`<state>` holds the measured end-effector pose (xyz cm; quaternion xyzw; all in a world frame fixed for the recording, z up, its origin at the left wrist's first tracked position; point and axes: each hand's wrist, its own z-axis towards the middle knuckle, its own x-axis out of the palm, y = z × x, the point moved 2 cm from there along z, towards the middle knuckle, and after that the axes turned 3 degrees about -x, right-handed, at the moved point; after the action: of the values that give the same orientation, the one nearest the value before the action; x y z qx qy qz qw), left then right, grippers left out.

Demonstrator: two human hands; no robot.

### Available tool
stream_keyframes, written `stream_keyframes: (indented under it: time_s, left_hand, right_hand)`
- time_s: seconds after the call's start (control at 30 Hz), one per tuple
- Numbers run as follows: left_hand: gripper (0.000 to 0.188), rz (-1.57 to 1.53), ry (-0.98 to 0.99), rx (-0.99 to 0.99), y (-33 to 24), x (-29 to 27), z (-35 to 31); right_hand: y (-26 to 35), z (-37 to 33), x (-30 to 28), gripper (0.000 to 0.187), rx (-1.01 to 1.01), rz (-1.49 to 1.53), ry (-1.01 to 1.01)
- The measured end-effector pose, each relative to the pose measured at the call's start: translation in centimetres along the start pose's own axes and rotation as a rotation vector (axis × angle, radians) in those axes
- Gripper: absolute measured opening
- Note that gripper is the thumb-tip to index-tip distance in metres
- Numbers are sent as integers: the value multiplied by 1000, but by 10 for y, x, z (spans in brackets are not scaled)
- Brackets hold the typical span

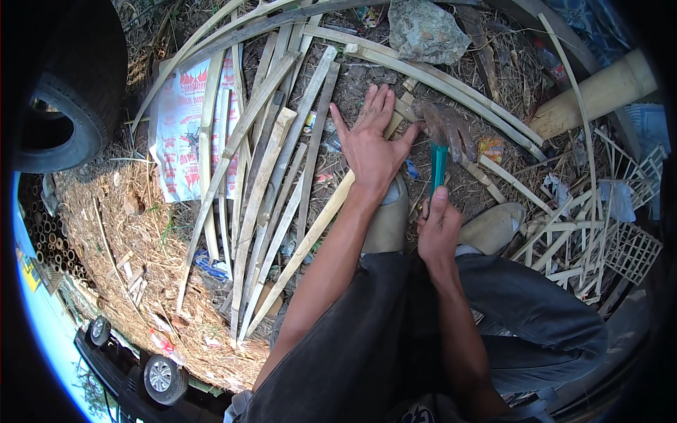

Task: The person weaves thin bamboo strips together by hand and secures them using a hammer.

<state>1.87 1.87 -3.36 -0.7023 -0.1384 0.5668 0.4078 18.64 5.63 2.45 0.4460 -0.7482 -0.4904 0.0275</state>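
My left hand [372, 144] lies flat with its fingers spread, pressing down on a pale bamboo strip [331, 201]. The strip slants from beside my left leg up under the palm, and short bamboo pieces [405, 107] show beyond the fingers. In my right hand [438, 229], closed round its lower end, is a hammer with a green handle [438, 168]. Its brown head [448, 130] is smeared, so its exact shape is hard to make out. The head hovers just right of my left thumb tip. What lies beneath my left palm is hidden.
Several long bamboo strips [271, 158] lie fanned to the left, some over a printed white sack [187, 130]. A grey rock [427, 32] sits at the far side. A thick bamboo pole [596, 95] and a bamboo lattice [564, 243] lie right. A tyre [60, 127] stands far left.
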Motion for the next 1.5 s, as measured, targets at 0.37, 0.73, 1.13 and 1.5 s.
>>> stream_keyframes:
  time_s: [0.37,0.73,1.13,1.5]
  left_hand:
    - [62,-8,-6,57,-7,-2,9]
    - [104,75,14,-95,-18,13,-12]
    - [116,201,79,-95,-14,18,-6]
    - [114,226,76,-36,-14,20,-7]
  right_hand:
    - [-6,7,-12,65,12,-31,-18]
    - [-6,20,-23,65,197,121,-135]
    - [-5,0,-18,59,-63,-74,31]
    - [54,10,-30,56,-184,-159,103]
